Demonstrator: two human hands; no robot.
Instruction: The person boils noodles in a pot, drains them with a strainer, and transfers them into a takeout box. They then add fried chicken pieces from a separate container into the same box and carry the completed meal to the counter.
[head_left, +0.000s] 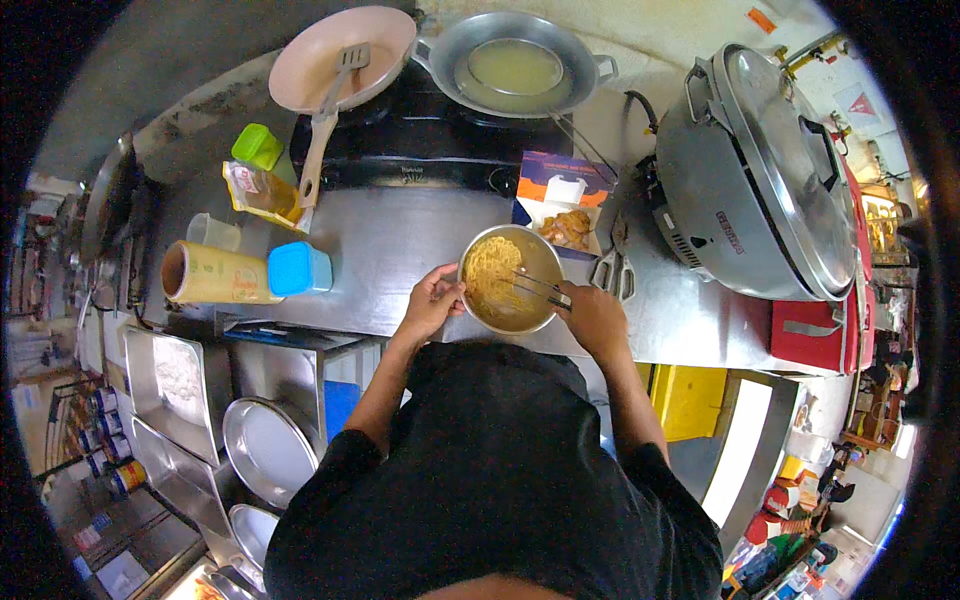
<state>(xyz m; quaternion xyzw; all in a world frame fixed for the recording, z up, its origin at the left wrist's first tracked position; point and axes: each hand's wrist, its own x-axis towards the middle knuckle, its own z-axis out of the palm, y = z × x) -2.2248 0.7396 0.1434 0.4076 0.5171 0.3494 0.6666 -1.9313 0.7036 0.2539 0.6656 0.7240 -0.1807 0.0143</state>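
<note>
A round metal bowl (551, 259) with yellow noodles (491, 268) in it is near the front edge of the steel counter. My left hand (435, 300) grips the bowl's left rim, thumb at the rim. In my right hand (594, 315) is a pair of metal tongs (534, 285), their tips in among the noodles. Just behind the bowl stands an open printed cardboard box (566, 184) holding browned fried pieces (566, 229). Kitchen shears (615, 266) lie to the box's right.
A black stove (412, 142) carries a pink frying pan (300, 60) with a spatula and a metal wok (450, 45) holding liquid. A grey lidded cooker (697, 202) stands right. Left are a blue-lidded container (300, 268), a wrap roll (225, 274), a food pouch (262, 196) and a green-lidded tub (256, 146).
</note>
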